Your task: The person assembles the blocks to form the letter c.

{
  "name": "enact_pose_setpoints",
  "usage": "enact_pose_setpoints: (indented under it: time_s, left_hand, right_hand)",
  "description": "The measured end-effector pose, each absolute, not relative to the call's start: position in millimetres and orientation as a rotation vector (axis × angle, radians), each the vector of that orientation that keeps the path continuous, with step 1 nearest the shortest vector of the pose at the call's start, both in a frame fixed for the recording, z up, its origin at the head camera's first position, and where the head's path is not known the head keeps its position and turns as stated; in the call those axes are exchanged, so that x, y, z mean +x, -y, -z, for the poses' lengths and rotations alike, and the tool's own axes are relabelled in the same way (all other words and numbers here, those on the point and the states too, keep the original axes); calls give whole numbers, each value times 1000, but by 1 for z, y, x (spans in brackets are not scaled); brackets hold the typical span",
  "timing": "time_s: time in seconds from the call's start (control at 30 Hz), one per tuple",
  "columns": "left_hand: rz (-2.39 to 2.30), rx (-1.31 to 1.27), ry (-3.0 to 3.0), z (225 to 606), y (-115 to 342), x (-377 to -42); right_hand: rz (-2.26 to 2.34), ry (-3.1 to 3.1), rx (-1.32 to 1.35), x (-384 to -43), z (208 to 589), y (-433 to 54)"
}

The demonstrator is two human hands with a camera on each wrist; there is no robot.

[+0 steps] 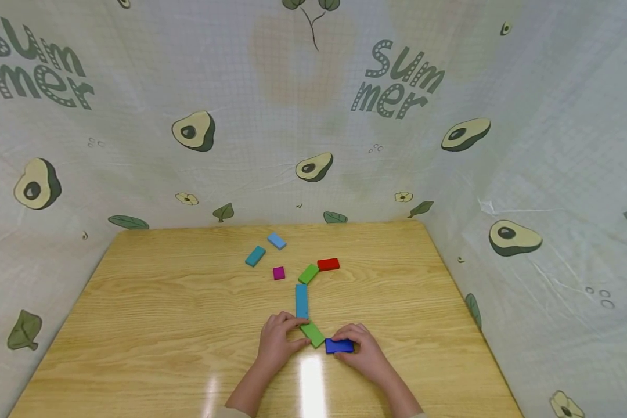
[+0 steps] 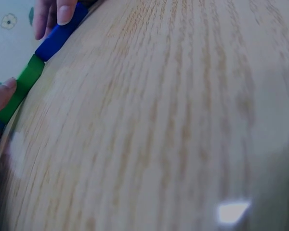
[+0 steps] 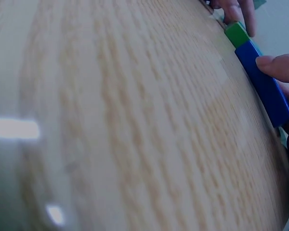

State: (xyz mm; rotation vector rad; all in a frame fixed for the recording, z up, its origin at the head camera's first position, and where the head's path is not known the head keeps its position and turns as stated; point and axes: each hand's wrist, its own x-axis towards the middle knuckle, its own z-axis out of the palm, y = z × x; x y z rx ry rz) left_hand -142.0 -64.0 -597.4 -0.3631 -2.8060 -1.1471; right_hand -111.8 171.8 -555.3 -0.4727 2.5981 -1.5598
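In the head view my left hand (image 1: 279, 342) pinches a green block (image 1: 312, 334) between thumb and forefinger, its fingertip close to the lower end of a long light-blue block (image 1: 301, 301). My right hand (image 1: 364, 350) grips a dark blue block (image 1: 339, 346), thumb on the near side and fingers on the far side. Both wrist views show the dark blue block (image 3: 262, 82) end to end with the green block (image 2: 24, 86). Above the light-blue block, another green block (image 1: 309, 273) slants toward a red block (image 1: 328, 265), continuing a curved row.
A magenta square block (image 1: 278, 273), a teal block (image 1: 255, 256) and a small pale-blue block (image 1: 277, 241) lie apart, left of the row. The wooden table (image 1: 177, 313) meets a patterned cloth (image 1: 256, 191) at its back and sides.
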Motion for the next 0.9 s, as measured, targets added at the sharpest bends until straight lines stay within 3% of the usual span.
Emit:
enact_pose_setpoints:
  time_s: [0.17,0.43,0.67,0.9]
  left_hand:
    - [1145,-371,2811,597,64,-142]
    - [1148,-385,2818,595,64,-141]
    - [1149,-388,2816,595,64,-141]
    - [1150,-395,2813,595,65,-141]
  right_hand:
    - [1522,-2610,-445,-118,582,-180]
    - [1562,-2580,-426,-111,553,-172]
    - [1529,-2630,-416,-117,584,-179]
    - [1553,-2617,-454,-119,591,-182]
